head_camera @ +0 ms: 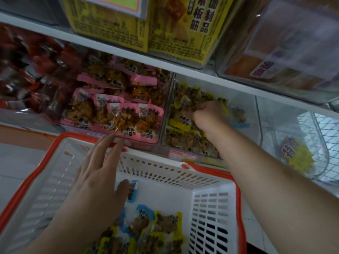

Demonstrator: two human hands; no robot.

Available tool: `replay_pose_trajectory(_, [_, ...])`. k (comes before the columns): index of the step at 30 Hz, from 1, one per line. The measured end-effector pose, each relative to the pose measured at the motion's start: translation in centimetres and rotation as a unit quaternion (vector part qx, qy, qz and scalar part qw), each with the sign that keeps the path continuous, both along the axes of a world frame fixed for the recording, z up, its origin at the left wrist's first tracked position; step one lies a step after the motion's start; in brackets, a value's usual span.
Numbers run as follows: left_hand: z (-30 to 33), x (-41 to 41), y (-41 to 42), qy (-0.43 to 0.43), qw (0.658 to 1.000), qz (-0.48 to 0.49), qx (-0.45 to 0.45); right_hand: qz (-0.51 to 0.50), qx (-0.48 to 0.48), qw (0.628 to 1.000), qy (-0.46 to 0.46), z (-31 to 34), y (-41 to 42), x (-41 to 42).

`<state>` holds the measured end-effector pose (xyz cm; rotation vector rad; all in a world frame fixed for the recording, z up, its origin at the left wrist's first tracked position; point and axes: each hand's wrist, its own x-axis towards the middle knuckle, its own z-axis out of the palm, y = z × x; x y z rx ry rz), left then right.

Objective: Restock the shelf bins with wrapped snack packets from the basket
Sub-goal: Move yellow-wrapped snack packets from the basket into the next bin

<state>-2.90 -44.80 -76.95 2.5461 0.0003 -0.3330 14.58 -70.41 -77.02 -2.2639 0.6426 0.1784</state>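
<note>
Yellow- and blue-wrapped snack packets point(146, 228) lie in the white basket point(165, 173) below the shelf. The left hand point(99, 173) hovers over them, fingers straight and spread. The right hand point(207, 114), arm extended, curls around yellow packets point(222, 102) inside the clear bin point(244, 107).

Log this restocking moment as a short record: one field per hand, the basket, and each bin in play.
left hand: open, fingers spread over the basket, thumb touching a blue-edged packet
right hand: curled, inside the yellow-packet bin; whether it holds a packet cannot be told
basket: white with orange rim, yellow and blue packets left at the bottom
pink-packet bin: piled full
</note>
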Motion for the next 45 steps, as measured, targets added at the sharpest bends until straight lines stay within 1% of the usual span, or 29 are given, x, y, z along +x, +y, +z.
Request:
replay_pose_trajectory(4, [-0.3,0.1,0.0,-0.001,1.000,0.007,-0.003,0.040,-0.062,0.996,0.049,-1.8,1.3,2.2])
replay_pose_trajectory(9, [-0.5,0.1,0.0,-0.025,1.000,0.004,-0.001,0.079,-0.148,0.986,-0.012,-3.0,2.1,2.3])
replay_pose_trajectory(12, [-0.6,0.1,0.1,-0.023,1.000,0.009,-0.002,0.099,-0.163,0.982,-0.003,-3.2,2.0,2.0])
replay_pose_trajectory(14, [-0.4,0.3,0.3,-0.027,1.000,0.008,-0.004,0.100,-0.161,0.982,-0.003,-2.8,1.8,1.6])
replay_pose_trajectory(16, [0.1,0.5,0.5,-0.029,0.999,0.014,-0.021,0.097,-0.151,0.983,-0.028,-1.9,1.6,0.5])
replay_pose_trajectory(19, [0.8,0.5,1.1,-0.058,0.996,0.043,-0.043,0.108,-0.114,0.982,-0.105,0.0,1.5,-3.1])
replay_pose_trajectory(22, [1.5,0.1,2.4,-0.076,0.993,0.077,-0.037,0.162,-0.057,0.962,-0.212,1.7,2.1,-9.4])
replay_pose_trajectory(23, [1.6,-0.1,3.0,-0.079,0.993,0.080,-0.029,0.192,-0.035,0.955,-0.223,2.2,2.5,-12.0])
replay_pose_trajectory(24, [1.8,-0.2,3.6,-0.083,0.993,0.078,-0.019,0.231,-0.018,0.949,-0.214,2.4,3.0,-14.4])
replay_pose_trajectory(25, [1.8,-0.4,4.3,-0.087,0.993,0.078,-0.012,0.274,-0.008,0.944,-0.182,2.4,3.6,-16.6])
replay_pose_trajectory(27, [1.8,-1.0,5.4,-0.093,0.992,0.085,-0.004,0.359,-0.028,0.932,-0.048,1.1,4.8,-19.6])
replay_pose_trajectory(28, [1.8,-1.4,5.9,-0.090,0.992,0.090,0.006,0.397,-0.054,0.915,0.035,-0.2,5.2,-20.6])
replay_pose_trajectory(30, [1.9,-2.2,6.6,-0.068,0.991,0.106,0.033,0.432,-0.097,0.879,0.178,-4.0,5.7,-21.6])
replay_pose_trajectory(31, [1.9,-2.6,6.9,-0.043,0.991,0.115,0.046,0.436,-0.116,0.864,0.225,-6.0,5.7,-21.9])
replay_pose_trajectory(32, [1.9,-3.0,7.2,-0.010,0.991,0.124,0.053,0.440,-0.137,0.852,0.249,-8.0,5.6,-22.1])
replay_pose_trajectory(35, [1.5,-3.7,7.7,0.079,0.987,0.124,0.067,0.446,-0.221,0.822,0.277,-12.9,5.1,-23.1])
replay_pose_trajectory(37, [1.3,-3.9,7.8,0.091,0.986,0.117,0.070,0.431,-0.257,0.820,0.274,-14.6,5.1,-23.7])
replay_pose_trajectory(39, [1.5,-3.9,7.8,0.092,0.986,0.127,0.061,0.424,-0.266,0.823,0.267,-15.3,5.1,-23.9])
replay_pose_trajectory(41, [1.5,-3.7,7.7,0.100,0.984,0.136,0.059,0.432,-0.263,0.818,0.274,-15.6,4.8,-23.8])
replay_pose_trajectory(42, [1.5,-3.6,7.6,0.104,0.983,0.141,0.063,0.435,-0.257,0.820,0.270,-15.5,4.6,-23.6])
replay_pose_trajectory(43, [1.5,-3.5,7.5,0.101,0.982,0.147,0.069,0.430,-0.244,0.831,0.255,-15.3,4.3,-23.3])
replay_pose_trajectory(44, [1.5,-3.4,7.4,0.085,0.982,0.153,0.073,0.417,-0.221,0.850,0.235,-14.6,4.0,-22.9])
replay_pose_trajectory(45, [1.7,-3.2,7.3,0.050,0.984,0.153,0.075,0.395,-0.191,0.873,0.215,-13.6,3.9,-22.3])
